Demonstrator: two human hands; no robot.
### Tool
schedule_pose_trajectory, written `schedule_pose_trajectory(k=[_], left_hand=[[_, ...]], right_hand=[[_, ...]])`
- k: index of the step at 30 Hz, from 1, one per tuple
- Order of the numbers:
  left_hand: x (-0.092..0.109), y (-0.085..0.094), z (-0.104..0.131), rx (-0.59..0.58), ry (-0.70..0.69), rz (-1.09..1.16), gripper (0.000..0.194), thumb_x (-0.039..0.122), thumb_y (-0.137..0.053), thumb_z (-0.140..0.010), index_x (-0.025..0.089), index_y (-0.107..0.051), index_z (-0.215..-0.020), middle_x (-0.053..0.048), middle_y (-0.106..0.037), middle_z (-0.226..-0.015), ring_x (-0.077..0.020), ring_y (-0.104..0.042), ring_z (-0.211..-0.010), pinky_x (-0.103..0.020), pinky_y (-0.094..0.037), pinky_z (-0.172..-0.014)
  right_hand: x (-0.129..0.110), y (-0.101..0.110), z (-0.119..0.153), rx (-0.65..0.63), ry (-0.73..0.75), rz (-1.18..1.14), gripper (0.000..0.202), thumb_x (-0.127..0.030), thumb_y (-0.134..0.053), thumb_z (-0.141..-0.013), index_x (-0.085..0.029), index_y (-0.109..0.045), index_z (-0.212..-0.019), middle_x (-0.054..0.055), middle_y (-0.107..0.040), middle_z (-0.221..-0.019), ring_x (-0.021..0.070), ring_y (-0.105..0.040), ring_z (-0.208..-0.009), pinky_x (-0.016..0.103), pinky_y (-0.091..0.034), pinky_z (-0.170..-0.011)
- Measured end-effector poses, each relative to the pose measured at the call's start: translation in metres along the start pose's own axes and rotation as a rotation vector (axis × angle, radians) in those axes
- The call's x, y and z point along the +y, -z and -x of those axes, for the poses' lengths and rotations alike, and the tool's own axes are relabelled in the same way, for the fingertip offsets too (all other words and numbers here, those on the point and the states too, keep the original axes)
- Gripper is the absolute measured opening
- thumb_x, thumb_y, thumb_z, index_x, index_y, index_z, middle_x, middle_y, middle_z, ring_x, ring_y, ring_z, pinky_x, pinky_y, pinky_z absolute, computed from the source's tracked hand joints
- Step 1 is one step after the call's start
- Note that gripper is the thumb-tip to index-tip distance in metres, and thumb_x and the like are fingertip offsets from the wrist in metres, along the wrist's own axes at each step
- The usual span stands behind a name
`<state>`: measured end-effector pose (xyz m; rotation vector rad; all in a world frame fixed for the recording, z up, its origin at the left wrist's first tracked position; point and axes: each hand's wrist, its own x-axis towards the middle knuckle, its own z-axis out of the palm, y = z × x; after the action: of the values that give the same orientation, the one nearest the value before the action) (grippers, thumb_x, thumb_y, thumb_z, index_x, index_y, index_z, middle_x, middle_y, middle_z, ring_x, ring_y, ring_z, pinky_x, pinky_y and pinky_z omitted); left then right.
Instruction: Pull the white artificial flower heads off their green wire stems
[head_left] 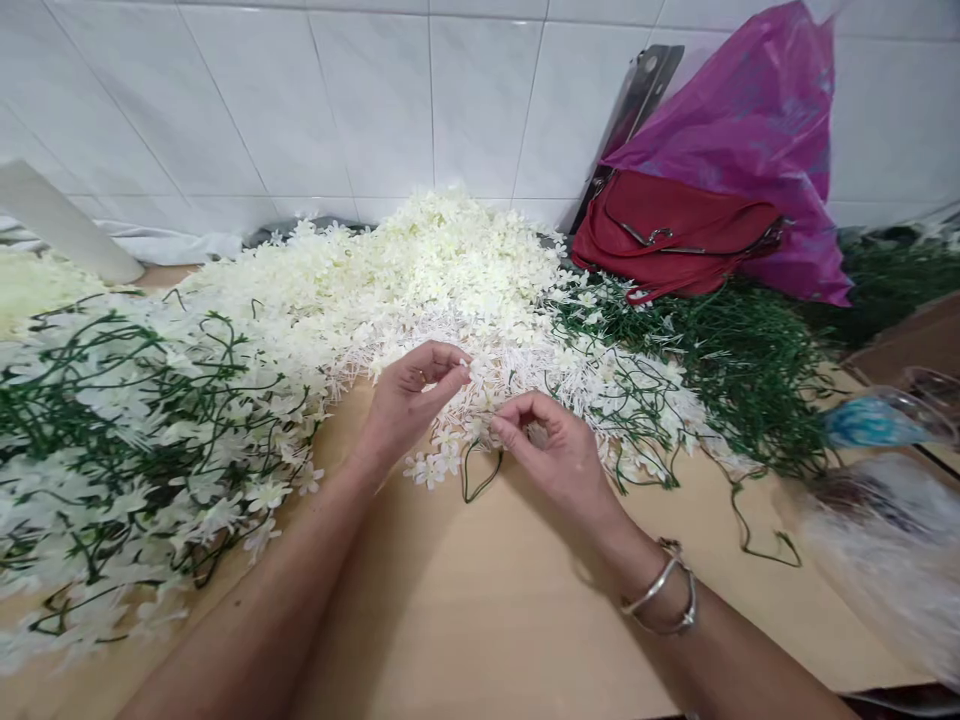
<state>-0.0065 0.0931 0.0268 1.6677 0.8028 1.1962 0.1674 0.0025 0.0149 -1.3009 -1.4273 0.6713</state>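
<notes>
My left hand (pixel 411 398) is closed in a pinch above the white blossoms, with a small white flower piece (pixel 464 364) showing at its fingertips. Lower and to the right, my right hand (pixel 556 452) pinches a thin green artificial stem (pixel 480 492), which hangs in a bent loop below the fingers. White artificial flowers (pixel 429 468) sit along this stem, left of the right hand. Behind both hands rises a big heap of loose cream-white artificial blossoms (pixel 450 255). My fingers partly hide where the flower piece and stem are gripped.
Flowered green stems (pixel 150 420) are piled at left; bare green stems (pixel 739 370) lie at right. A red handbag (pixel 679 225) and purple plastic bag (pixel 750 120) stand against the tiled wall. Clear plastic (pixel 892 560) lies at the right edge of the wooden table (pixel 465 610).
</notes>
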Motion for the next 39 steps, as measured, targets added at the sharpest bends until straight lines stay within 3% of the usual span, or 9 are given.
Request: schedule_pose_trajectory(k=[4,9,14,19,22,26,32,35,39], left_hand=[[-0.001,0.003,-0.003,0.041,0.069,0.148,0.019,0.034,-0.080,-0.086,0.019,-0.072,-0.092,0.001,-0.071,-0.081,-0.0128,-0.067,-0.078,-0.025,-0.053,-0.079],[-0.003,0.003,-0.004,-0.002,0.127,0.282,0.026,0.038,-0.087,-0.080,0.019,-0.075,-0.093,0.001,-0.073,-0.078,-0.0138,-0.069,-0.078,-0.029,-0.057,-0.086],[-0.008,0.004,-0.004,0.002,0.201,0.501,0.024,0.033,-0.092,-0.075,0.020,-0.078,-0.089,0.003,-0.073,-0.082,-0.0106,-0.070,-0.079,-0.027,-0.058,-0.089],[-0.011,0.003,-0.003,-0.011,0.321,0.668,0.026,0.029,-0.096,-0.069,0.019,-0.078,-0.084,0.003,-0.072,-0.082,-0.0106,-0.071,-0.079,-0.030,-0.060,-0.091],[-0.013,0.002,-0.003,-0.010,0.337,0.673,0.027,0.027,-0.097,-0.067,0.019,-0.078,-0.083,0.003,-0.072,-0.079,-0.0097,-0.069,-0.076,-0.029,-0.060,-0.088],[-0.014,0.004,-0.003,-0.014,0.330,0.655,0.025,0.025,-0.097,-0.067,0.019,-0.079,-0.084,0.003,-0.070,-0.083,-0.0083,-0.066,-0.076,-0.027,-0.059,-0.088],[-0.002,0.002,0.001,-0.131,0.357,0.668,0.024,0.026,-0.095,-0.070,0.017,-0.081,-0.087,-0.001,-0.073,-0.084,-0.0110,-0.067,-0.079,-0.024,-0.058,-0.083],[0.006,-0.002,0.004,-0.236,0.378,0.701,0.023,0.026,-0.095,-0.071,0.016,-0.081,-0.088,-0.002,-0.073,-0.080,-0.0117,-0.069,-0.077,-0.023,-0.057,-0.080],[0.008,-0.008,0.006,-0.298,0.402,0.712,0.025,0.026,-0.095,-0.071,0.015,-0.081,-0.088,-0.002,-0.074,-0.077,-0.0115,-0.069,-0.073,-0.023,-0.056,-0.077]], right_hand=[[-0.004,-0.007,0.008,-0.087,0.170,0.310,0.025,-0.028,-0.079,-0.089,-0.021,-0.058,-0.077,0.000,-0.062,-0.076,0.0181,-0.056,-0.075,0.033,-0.042,-0.072],[-0.002,-0.016,0.015,-0.180,0.261,0.495,0.031,-0.030,-0.087,-0.082,-0.021,-0.064,-0.101,0.004,-0.071,-0.090,0.0231,-0.062,-0.083,0.037,-0.043,-0.079],[0.000,-0.015,0.015,-0.188,0.182,0.528,0.021,-0.001,-0.065,-0.086,-0.021,-0.062,-0.086,0.001,-0.071,-0.083,0.0201,-0.062,-0.079,0.034,-0.042,-0.078],[-0.006,-0.010,0.013,-0.206,0.069,0.603,0.017,-0.017,-0.079,-0.084,-0.021,-0.064,-0.089,0.001,-0.069,-0.082,0.0218,-0.062,-0.078,0.033,-0.040,-0.073],[-0.007,-0.011,0.015,-0.243,0.120,0.654,0.016,-0.006,-0.069,-0.088,-0.020,-0.062,-0.085,0.002,-0.070,-0.084,0.0211,-0.062,-0.078,0.034,-0.039,-0.074],[-0.007,-0.005,0.014,-0.196,0.157,0.541,0.020,-0.002,-0.059,-0.092,-0.020,-0.063,-0.085,0.001,-0.069,-0.079,0.0192,-0.062,-0.075,0.034,-0.041,-0.073],[-0.015,0.015,0.002,0.079,0.111,0.083,0.008,-0.018,-0.061,-0.098,-0.022,-0.067,-0.099,0.003,-0.070,-0.091,0.0182,-0.066,-0.086,0.032,-0.049,-0.079],[-0.023,0.018,0.000,0.087,-0.004,-0.163,0.003,-0.025,-0.063,-0.098,-0.023,-0.064,-0.100,-0.002,-0.062,-0.076,0.0151,-0.060,-0.070,0.028,-0.046,-0.066],[-0.026,0.016,0.001,0.070,-0.046,-0.249,0.007,-0.029,-0.066,-0.096,-0.022,-0.064,-0.096,-0.004,-0.057,-0.071,0.0118,-0.049,-0.060,0.026,-0.040,-0.057]])
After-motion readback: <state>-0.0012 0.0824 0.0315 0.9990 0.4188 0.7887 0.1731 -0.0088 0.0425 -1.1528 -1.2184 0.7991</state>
